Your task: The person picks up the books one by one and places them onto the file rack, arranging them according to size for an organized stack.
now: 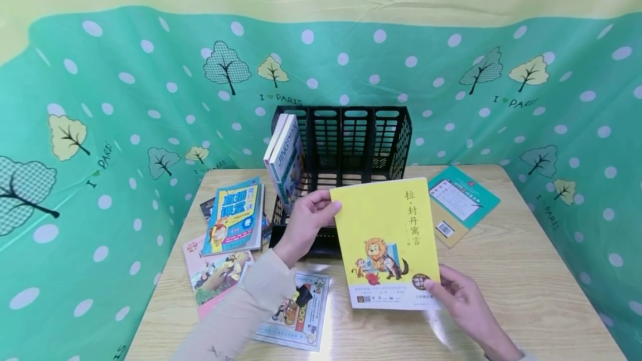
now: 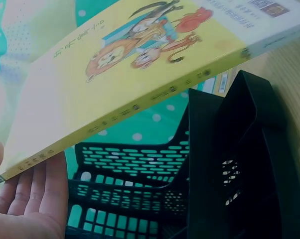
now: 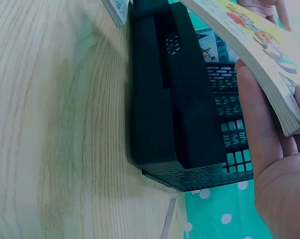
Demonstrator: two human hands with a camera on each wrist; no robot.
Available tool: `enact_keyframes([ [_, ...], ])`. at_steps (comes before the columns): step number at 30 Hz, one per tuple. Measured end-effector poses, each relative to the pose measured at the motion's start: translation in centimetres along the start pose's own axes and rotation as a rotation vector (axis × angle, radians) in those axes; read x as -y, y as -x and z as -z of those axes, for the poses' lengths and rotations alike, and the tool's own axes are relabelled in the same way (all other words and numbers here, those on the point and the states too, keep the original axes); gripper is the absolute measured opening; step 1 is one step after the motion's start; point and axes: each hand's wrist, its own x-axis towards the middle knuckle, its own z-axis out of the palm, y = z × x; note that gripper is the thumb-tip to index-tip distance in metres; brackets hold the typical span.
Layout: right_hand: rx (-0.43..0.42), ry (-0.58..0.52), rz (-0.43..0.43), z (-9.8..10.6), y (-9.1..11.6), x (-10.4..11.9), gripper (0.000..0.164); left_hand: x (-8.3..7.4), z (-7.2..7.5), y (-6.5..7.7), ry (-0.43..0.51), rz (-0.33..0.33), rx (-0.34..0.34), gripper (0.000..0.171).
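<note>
A yellow paperback book [image 1: 383, 227] with a lion and other animals on its cover is held up above the table, in front of the black file rack [image 1: 346, 177]. My left hand [image 1: 312, 219] pinches its upper left corner, thumb on the cover and fingers behind. The lower right corner is gripped by my right hand [image 1: 458, 299], thumb on the front. In the left wrist view the book's spine [image 2: 140, 104] faces the camera; in the right wrist view its page edges [image 3: 249, 55] show. Two white-spined books [image 1: 285, 155] stand in the rack's leftmost slot.
Left of the rack lies a stack topped by a blue and yellow book [image 1: 234, 219], over a pink book [image 1: 220, 274]. A pale blue book [image 1: 313, 316] lies at the front, partly behind my left sleeve. A green and tan notebook [image 1: 463, 199] lies right of the rack.
</note>
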Motion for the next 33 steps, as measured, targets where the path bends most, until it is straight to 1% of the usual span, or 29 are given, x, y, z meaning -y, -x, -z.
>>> enact_keyframes([
  [4,0.009,0.015,-0.005,0.0,0.2,-0.2,0.03,-0.1,0.2,0.0,-0.004,0.014,0.003,0.032],
  [8,0.023,0.009,0.02,-0.1,0.3,-0.4,0.03,0.0,0.4,0.1,-0.003,0.036,0.023,0.034],
  [11,0.035,-0.01,0.004,-0.2,0.4,-0.4,0.031,0.1,0.5,0.2,-0.015,0.053,0.045,0.033],
  [14,0.041,-0.021,-0.034,-0.3,0.5,-0.5,0.032,0.1,0.6,0.3,-0.037,0.065,0.063,0.031],
  [18,0.061,-0.023,-0.03,-0.3,0.5,-0.8,0.032,0.2,0.8,0.6,-0.053,0.096,0.08,0.03],
  [20,0.069,-0.022,-0.021,-0.3,0.5,-1.1,0.032,0.2,0.9,0.7,-0.059,0.127,0.075,0.029],
  [24,0.086,-0.004,0.041,-0.4,0.3,-1.7,0.032,0.2,0.9,1.0,-0.043,0.199,0.05,0.029],
  [25,0.084,-0.005,0.043,-0.5,0.2,-1.8,0.031,0.2,0.9,1.0,-0.041,0.209,0.044,0.029],
  [28,0.087,-0.008,0.049,-0.8,0.1,-2.1,0.031,0.4,0.9,1.3,-0.032,0.21,0.03,0.032],
  [31,0.103,-0.035,0.03,-1.1,0.0,-2.4,0.031,0.5,0.9,1.6,-0.073,0.21,-0.003,0.03],
  [33,0.129,-0.046,0.029,-1.3,-0.1,-2.5,0.032,0.5,0.8,1.9,-0.104,0.212,-0.025,0.027],
])
